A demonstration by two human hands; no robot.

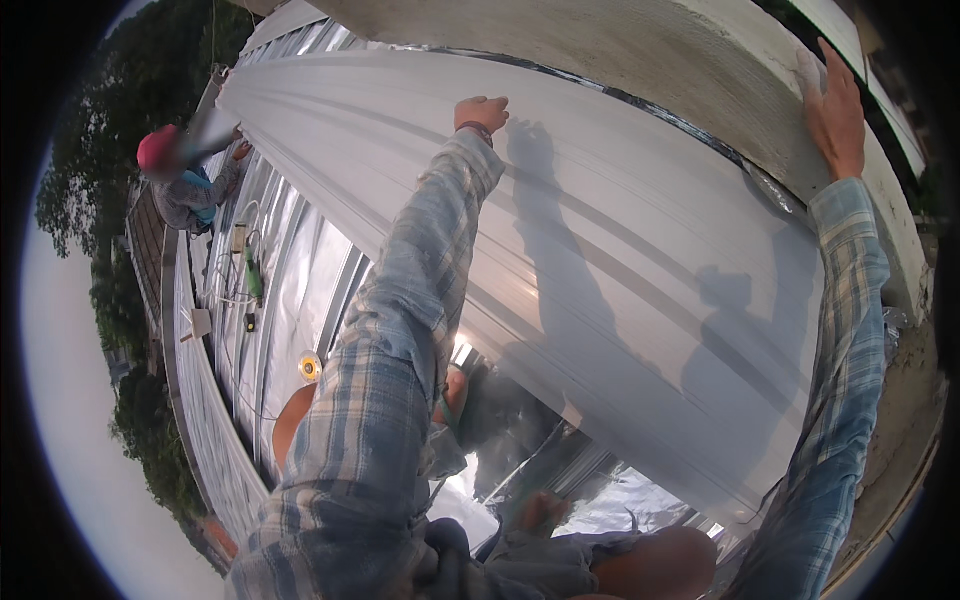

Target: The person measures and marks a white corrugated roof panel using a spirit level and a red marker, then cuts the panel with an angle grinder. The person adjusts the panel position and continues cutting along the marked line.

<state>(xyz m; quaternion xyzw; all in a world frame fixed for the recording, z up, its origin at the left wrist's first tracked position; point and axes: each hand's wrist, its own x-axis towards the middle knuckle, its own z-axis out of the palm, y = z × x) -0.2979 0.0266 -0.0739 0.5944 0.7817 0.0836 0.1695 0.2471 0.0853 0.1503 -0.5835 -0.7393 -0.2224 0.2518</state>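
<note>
A long, pale ribbed roofing sheet [620, 240] lies slantwise across the roof in front of me. My left hand [482, 112] is over its far part, fingers curled in and nothing visible in them. Its shadow falls on the sheet just to the right. On the upper right, my right hand [835, 120] rests with fingers stretched out against the edge of a concrete wall [740, 70]. A dark gap with shiny foil runs between the sheet and that wall. At the sheet's far left end, another person [185, 180] in a red head covering has a hand near its edge.
Silvery ribbed roofing [300, 270] continues to the left, where a green power tool [253, 275] lies among pale cables. A round yellow-and-white item [310, 367] sits nearer me. Crumpled reflective foil [650, 498] shows below the sheet. The roof edge drops off at far left, with trees beyond.
</note>
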